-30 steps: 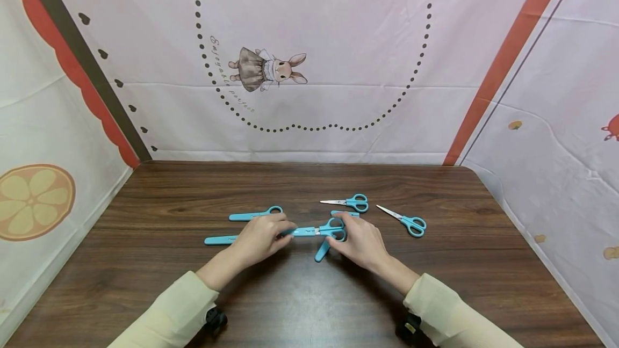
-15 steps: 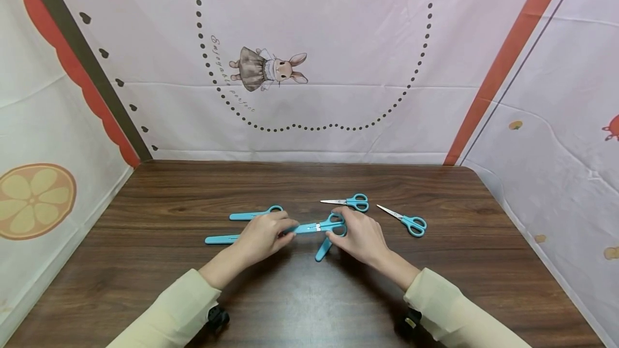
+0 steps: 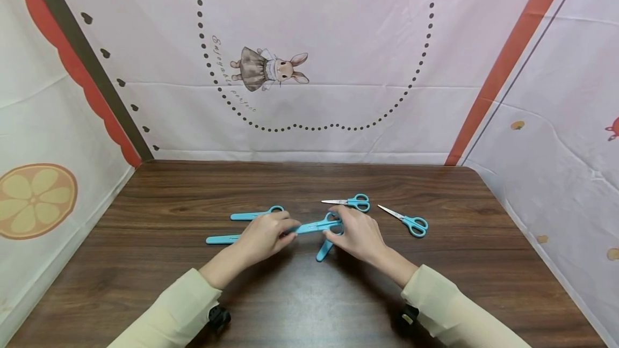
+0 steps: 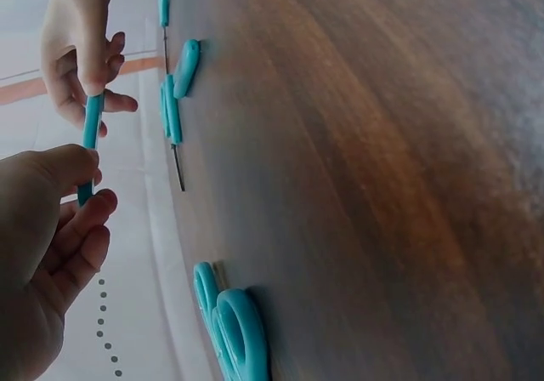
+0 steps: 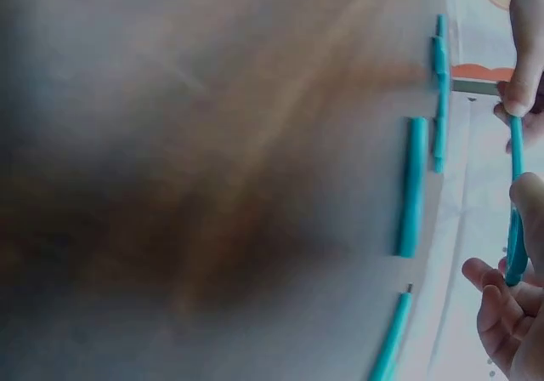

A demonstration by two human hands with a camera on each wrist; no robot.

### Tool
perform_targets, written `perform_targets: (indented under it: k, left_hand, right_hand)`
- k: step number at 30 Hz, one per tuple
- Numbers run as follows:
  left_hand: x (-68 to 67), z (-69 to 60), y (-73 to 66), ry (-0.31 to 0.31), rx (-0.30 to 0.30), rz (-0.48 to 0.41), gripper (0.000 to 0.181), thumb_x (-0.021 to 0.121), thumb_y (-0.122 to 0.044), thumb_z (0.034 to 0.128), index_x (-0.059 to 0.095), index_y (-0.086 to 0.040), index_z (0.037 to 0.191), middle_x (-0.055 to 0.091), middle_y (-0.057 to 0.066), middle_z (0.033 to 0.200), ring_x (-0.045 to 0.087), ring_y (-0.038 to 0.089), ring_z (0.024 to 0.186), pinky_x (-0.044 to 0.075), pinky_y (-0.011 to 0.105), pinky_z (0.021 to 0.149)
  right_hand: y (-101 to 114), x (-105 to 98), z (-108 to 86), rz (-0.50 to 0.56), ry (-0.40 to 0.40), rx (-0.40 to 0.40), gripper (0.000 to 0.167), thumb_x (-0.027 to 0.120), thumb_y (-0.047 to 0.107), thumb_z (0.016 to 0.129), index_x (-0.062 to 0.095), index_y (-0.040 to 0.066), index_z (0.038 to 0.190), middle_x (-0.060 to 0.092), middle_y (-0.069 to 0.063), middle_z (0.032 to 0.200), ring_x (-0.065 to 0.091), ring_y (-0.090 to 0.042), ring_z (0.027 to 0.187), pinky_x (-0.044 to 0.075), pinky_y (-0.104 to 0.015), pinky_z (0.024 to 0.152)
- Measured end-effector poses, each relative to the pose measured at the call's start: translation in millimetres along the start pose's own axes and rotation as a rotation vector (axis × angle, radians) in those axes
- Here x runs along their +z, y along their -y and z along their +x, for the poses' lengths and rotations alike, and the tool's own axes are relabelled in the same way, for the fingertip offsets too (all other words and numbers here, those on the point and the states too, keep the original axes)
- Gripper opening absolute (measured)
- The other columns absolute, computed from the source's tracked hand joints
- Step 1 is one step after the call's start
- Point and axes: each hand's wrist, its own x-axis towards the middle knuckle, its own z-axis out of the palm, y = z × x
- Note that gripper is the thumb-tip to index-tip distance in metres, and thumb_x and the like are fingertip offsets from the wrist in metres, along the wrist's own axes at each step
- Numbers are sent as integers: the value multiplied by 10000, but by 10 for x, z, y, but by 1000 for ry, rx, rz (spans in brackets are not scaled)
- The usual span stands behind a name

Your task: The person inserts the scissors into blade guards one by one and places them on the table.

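Pinching sheathed blue scissors (image 3: 325, 224), left fingers (image 3: 286, 224) on sheath (image 3: 307, 228), right fingers (image 3: 335, 238) on handles (image 3: 333, 223)

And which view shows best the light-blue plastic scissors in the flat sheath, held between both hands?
The head view, because it shows these scissors from above, broad side visible, partly covered. Both wrist views show them almost edge-on, a narrow strip.
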Motion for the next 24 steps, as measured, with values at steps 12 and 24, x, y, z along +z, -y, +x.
perform_targets:
  k: [12, 24]
  left_hand:
    - [6, 13, -2, 37, -17, -49, 196, 699, -169, 816, 705, -98, 1000, 574, -39, 741, 376, -10, 515, 325, 139, 457]
    - [-17, -62, -6, 131, -114, -47, 155, 698, -212, 811, 700, -149, 952, 629, -71, 715, 464, -19, 522, 359, 149, 456]
  right_hand:
    - [-35, -40, 62, 34, 74, 6, 428, 720, 364, 766, 613, 138, 1113, 663, -9, 917, 598, -72, 662, 328, -152, 410]
    - [21, -14, 106, 21, 157, 1, 470, 721, 381, 757, 595, 157, 1150, 668, 56, 953, 567, -79, 756, 361, -177, 470]
